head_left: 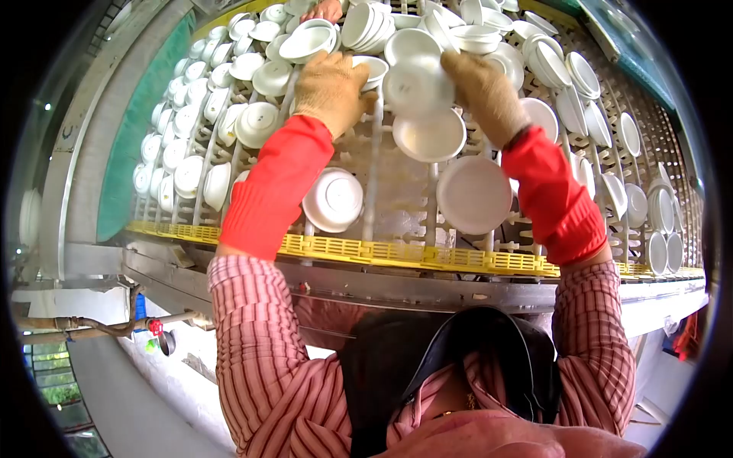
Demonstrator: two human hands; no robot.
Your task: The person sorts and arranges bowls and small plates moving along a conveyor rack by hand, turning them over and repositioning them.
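Observation:
My left hand point(328, 91), in a tan glove with a red sleeve cuff, curls its fingers and thumb around the edge of a small white bowl point(372, 70). White bowls point(308, 40) stand just beyond its fingertips. My right hand point(485, 95), gloved alike, grips the side of a white bowl point(416, 90) that is blurred by motion. That bowl overlaps another bowl point(431, 136) below it and one point(412, 47) above it. Nearer to me, an upside-down bowl point(333, 200) and a round white plate point(474, 195) lie on the pegged conveyor belt point(397, 206).
Many white bowls point(183, 122) stand tilted between the pegs on the left, and more dishes point(550, 65) lean at the right. A yellow edge strip point(366, 250) and metal rail point(382, 288) run along the near side. Another person's hand point(327, 11) shows at the far edge.

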